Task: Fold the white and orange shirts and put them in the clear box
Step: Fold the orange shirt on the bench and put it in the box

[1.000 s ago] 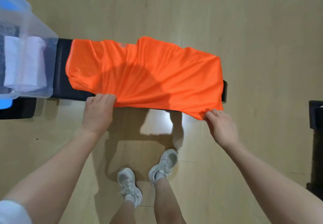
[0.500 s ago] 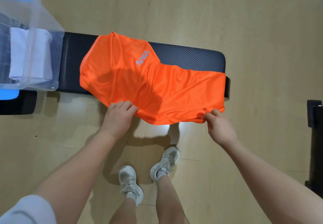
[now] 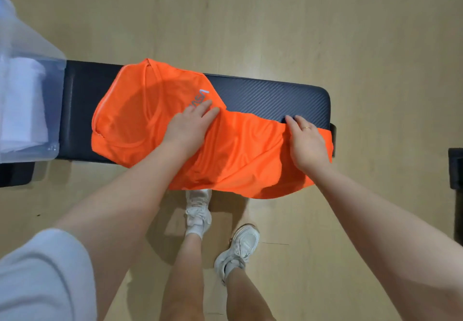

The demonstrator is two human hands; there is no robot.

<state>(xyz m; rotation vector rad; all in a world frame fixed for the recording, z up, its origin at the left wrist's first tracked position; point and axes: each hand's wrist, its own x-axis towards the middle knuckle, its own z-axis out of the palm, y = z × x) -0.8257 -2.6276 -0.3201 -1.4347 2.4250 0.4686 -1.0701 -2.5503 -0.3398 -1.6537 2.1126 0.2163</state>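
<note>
both hands moved up from the hem. left hand (image 3: 187, 127) flat, open on orange shirt (image 3: 240, 150); right hand (image 3: 306, 142) flat at its bench (image 3: 270, 97) edge.

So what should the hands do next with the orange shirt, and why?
Probably smooth the fold flat. The orange shirt lies wrinkled on the black bench, its lower edge hanging off the front. The left hand and right hand rest on it. The white shirt already sits in the clear box.
</note>
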